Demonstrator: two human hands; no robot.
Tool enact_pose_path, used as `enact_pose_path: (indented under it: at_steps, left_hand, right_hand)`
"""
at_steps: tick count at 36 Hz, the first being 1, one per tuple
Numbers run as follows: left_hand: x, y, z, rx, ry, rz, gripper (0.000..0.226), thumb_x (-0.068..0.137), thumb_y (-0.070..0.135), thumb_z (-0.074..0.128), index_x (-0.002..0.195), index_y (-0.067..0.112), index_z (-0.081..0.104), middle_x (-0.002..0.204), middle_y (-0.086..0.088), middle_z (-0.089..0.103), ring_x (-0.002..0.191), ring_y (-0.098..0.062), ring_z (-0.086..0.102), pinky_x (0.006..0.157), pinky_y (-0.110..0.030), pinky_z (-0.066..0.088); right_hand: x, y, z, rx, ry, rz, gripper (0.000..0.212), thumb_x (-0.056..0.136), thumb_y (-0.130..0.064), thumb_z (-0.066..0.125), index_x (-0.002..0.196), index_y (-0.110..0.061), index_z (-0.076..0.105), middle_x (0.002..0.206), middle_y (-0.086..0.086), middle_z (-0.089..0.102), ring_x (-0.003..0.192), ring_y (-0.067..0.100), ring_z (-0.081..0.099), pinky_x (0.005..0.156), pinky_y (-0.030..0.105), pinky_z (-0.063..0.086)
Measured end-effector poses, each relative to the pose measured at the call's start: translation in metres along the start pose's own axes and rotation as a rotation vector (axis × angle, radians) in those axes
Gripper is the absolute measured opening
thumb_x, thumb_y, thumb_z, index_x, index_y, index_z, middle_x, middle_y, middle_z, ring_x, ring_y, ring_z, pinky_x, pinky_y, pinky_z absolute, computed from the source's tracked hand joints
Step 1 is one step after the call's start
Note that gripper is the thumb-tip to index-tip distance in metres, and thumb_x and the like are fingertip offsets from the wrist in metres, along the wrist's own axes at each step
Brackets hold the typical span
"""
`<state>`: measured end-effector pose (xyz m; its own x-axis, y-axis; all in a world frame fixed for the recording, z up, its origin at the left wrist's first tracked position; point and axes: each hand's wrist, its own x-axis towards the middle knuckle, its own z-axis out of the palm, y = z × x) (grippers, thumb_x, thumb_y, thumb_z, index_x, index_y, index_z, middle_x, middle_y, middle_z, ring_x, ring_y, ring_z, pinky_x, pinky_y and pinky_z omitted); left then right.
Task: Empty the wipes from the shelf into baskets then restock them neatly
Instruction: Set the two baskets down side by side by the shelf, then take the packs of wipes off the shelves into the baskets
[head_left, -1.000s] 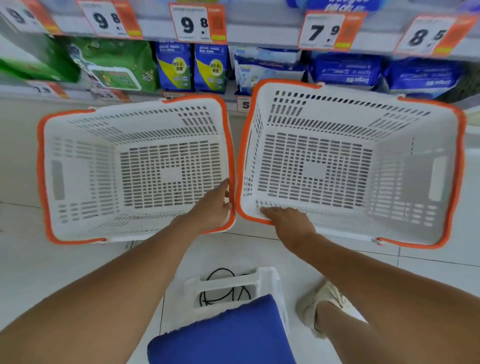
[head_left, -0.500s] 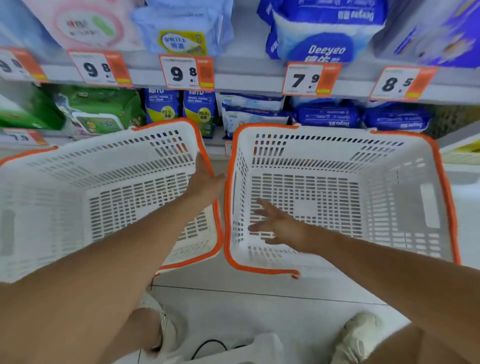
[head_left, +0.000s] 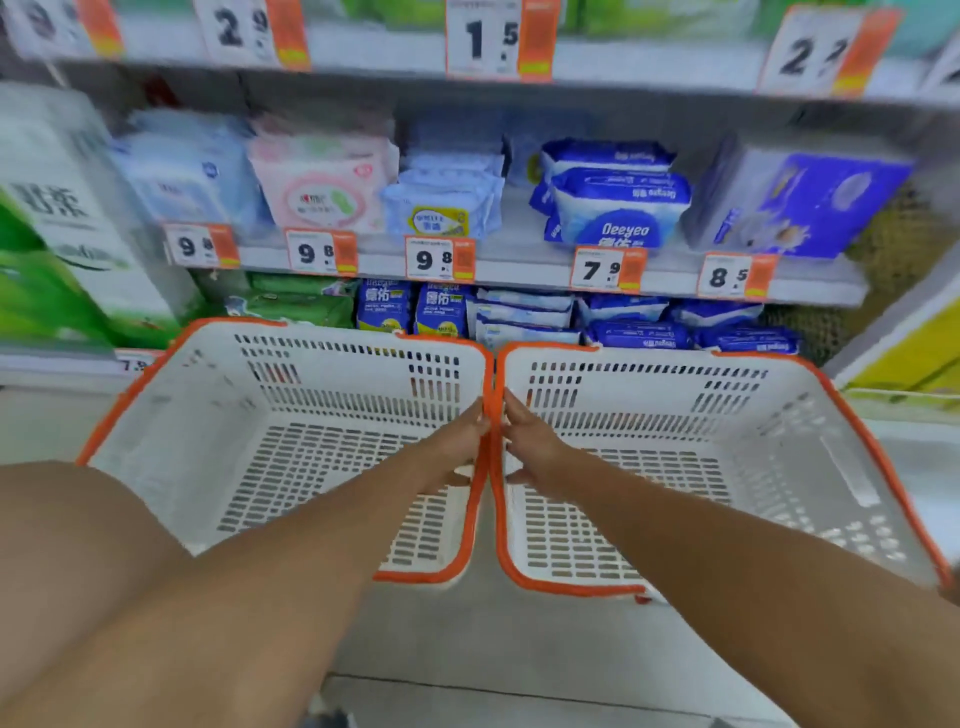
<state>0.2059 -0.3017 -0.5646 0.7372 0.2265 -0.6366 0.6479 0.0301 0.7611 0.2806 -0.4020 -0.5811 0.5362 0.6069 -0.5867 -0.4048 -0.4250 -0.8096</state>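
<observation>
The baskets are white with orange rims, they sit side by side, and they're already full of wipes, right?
Not quite. The head view shows the left basket and right basket white, orange-rimmed, side by side, but both are empty. The wipes are still on the shelf.

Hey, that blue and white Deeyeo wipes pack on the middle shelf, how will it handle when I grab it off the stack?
The Deeyeo pack looks like soft film wrap with rounded, puffy edges, so it will probably give under the fingers rather than stay stiff. Its glossy surface may be a little slippery. It sits on another pack, so pulling it could drag that neighbour forward.
</observation>
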Motion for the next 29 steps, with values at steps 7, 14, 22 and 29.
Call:
enact_pose_path:
  at_steps: [7,14,22,29]
  left_hand:
    - [-0.035,0.059,0.002,0.169,-0.042,0.168,0.052,0.101,0.012,0.044,0.145,0.04,0.04,0.133,0.009,0.058,0.109,-0.014,0.059,0.079,-0.025,0.051]
    - [-0.113,0.21,-0.039,0.074,0.163,0.523,0.034,0.098,0.015,0.056,0.131,0.018,0.055,0.114,-0.004,0.063,0.097,-0.02,0.062,0.081,-0.032,0.052]
    - [-0.188,0.296,-0.088,0.003,0.53,0.72,0.027,0.093,0.015,0.063,0.12,0.014,0.057,0.104,-0.008,0.064,0.088,-0.022,0.06,0.077,-0.038,0.054]
    - [-0.146,0.298,-0.131,0.006,0.794,0.809,0.068,0.08,0.022,0.081,0.137,0.013,0.045,0.128,-0.003,0.052,0.115,-0.024,0.055,0.091,-0.034,0.048]
  right_hand:
    - [-0.047,-0.034,-0.013,-0.05,0.09,-0.038,0.023,0.103,-0.011,0.045,0.114,-0.028,0.057,0.098,0.001,0.063,0.09,0.014,0.06,0.093,0.037,0.052]
    - [-0.124,-0.187,-0.044,-0.098,-0.018,-0.277,0.014,0.098,-0.006,0.054,0.089,-0.015,0.062,0.077,0.006,0.06,0.067,0.022,0.055,0.061,0.026,0.048]
    - [-0.189,-0.332,-0.037,-0.226,0.256,-0.717,0.027,0.087,0.001,0.069,0.112,-0.005,0.063,0.081,0.011,0.066,0.065,0.019,0.061,0.055,0.027,0.053]
    - [-0.117,-0.333,-0.032,-0.182,0.564,-0.932,0.061,0.07,-0.007,0.086,0.124,-0.015,0.057,0.116,0.009,0.063,0.089,0.025,0.066,0.077,0.042,0.059]
